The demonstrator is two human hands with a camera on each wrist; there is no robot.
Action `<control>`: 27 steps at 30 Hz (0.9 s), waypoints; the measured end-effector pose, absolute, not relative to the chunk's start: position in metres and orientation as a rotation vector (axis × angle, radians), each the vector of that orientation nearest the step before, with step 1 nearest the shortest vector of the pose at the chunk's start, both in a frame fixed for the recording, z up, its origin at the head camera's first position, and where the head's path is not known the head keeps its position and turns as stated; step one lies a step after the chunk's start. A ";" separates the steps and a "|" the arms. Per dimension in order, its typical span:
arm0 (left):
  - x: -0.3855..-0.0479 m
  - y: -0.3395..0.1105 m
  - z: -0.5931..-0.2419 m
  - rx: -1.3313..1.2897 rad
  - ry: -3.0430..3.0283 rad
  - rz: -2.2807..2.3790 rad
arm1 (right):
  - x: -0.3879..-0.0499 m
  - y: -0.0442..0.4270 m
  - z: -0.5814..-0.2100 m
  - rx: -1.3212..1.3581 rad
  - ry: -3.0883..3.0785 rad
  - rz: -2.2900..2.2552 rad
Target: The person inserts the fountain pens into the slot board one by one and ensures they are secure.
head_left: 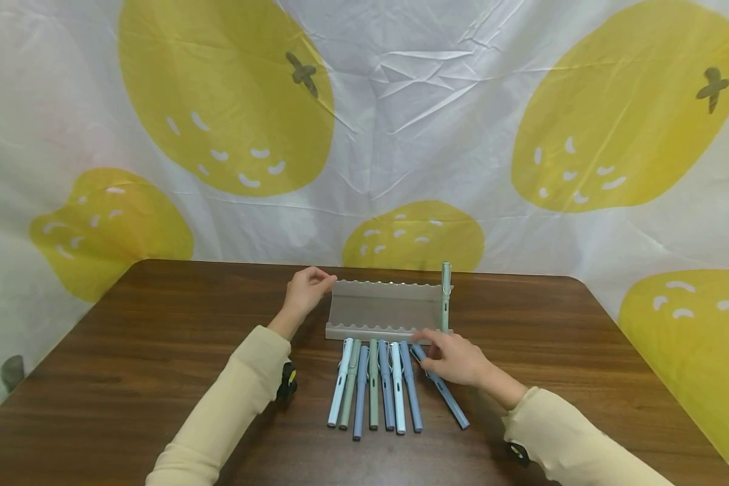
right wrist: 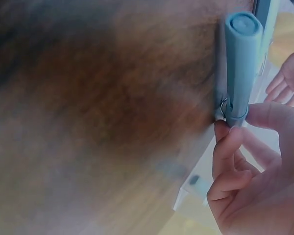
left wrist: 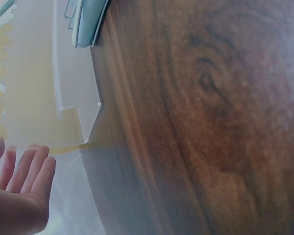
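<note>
A clear rack [head_left: 389, 333] with notched edges stands on the table, one green pen [head_left: 446, 297] set across its right end. At the rack's upper left corner is my left hand [head_left: 306, 291]; in the left wrist view its fingers [left wrist: 42, 171] are fairly straight at the rack's end edge [left wrist: 49, 147]. My right hand [head_left: 462, 361] pinches the upper end of a slanted blue pen [head_left: 449, 398], in front of the rack. The right wrist view has that pen [right wrist: 240, 68] between thumb and fingers of the right hand [right wrist: 259, 181].
Several blue, green and pale blue pens [head_left: 373, 385] lie side by side in front of the rack, left of my right hand. The brown wooden table [head_left: 158, 351] ends at a white cloth [head_left: 419, 155] printed with yellow fruit.
</note>
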State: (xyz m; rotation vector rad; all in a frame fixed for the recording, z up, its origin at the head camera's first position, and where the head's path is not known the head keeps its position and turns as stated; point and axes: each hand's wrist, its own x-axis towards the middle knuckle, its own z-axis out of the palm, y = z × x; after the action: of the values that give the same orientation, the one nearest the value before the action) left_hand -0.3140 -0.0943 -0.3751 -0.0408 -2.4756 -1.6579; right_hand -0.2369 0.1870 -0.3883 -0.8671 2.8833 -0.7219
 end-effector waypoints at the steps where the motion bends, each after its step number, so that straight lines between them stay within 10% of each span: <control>1: -0.314 -0.094 -0.375 -0.039 -2.475 -1.658 | -0.237 0.187 -0.388 -0.859 2.890 -0.705; 27: -0.316 -0.095 -0.376 -0.043 -2.471 -1.655 | -0.244 0.194 -0.380 -0.782 2.814 -0.846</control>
State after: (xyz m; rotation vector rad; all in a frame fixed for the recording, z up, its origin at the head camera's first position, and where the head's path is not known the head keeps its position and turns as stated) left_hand -0.3155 -0.0946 -0.3763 -0.0425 -2.4709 -1.6554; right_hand -0.2439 0.1938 -0.3799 -0.7818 2.8138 -0.8463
